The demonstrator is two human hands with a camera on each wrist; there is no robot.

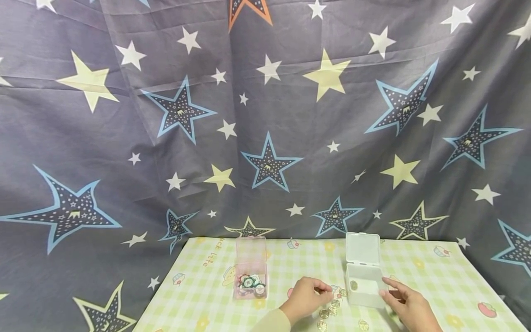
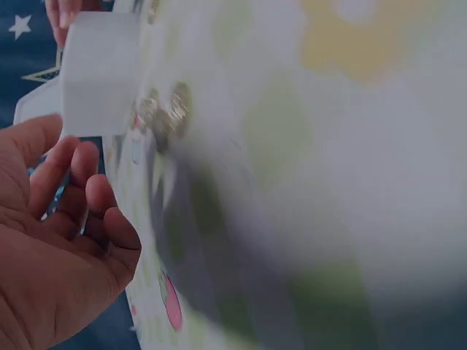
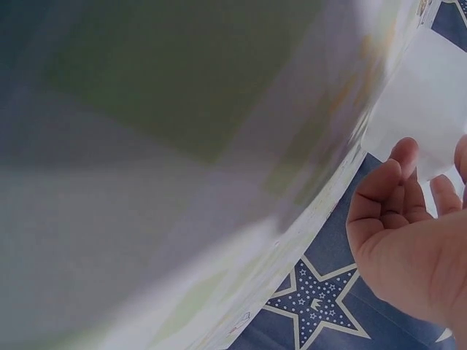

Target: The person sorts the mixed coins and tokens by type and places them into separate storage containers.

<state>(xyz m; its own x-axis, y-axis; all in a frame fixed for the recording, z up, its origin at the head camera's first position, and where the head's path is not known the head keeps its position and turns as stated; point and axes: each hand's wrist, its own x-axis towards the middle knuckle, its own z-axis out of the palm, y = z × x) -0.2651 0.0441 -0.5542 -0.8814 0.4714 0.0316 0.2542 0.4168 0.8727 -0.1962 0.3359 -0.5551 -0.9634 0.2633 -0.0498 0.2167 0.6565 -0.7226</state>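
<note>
A small white box [image 1: 365,299] stands on the table with its lid [image 1: 362,248] raised. One gold coin [image 1: 354,285] shows inside it. My right hand [image 1: 410,306] grips the box's right side; in the right wrist view its curled fingertips lie at the white wall [image 3: 416,102]. To the left of the box is my left hand [image 1: 308,296], its fingers loosely bent and its fingertips just short of the wall. No object shows between thumb and fingers in the left wrist view. Several gold coins [image 1: 324,314] lie on the tablecloth below the left fingertips. Another coin [image 1: 363,325] lies in front of the box.
A clear pink box [image 1: 251,251] with its lid up stands to the left, holding several round, button-like pieces [image 1: 249,281]. A green-and-white checked cloth [image 1: 186,295] covers the table. Behind the table's back edge hangs a grey star-patterned curtain [image 1: 286,110].
</note>
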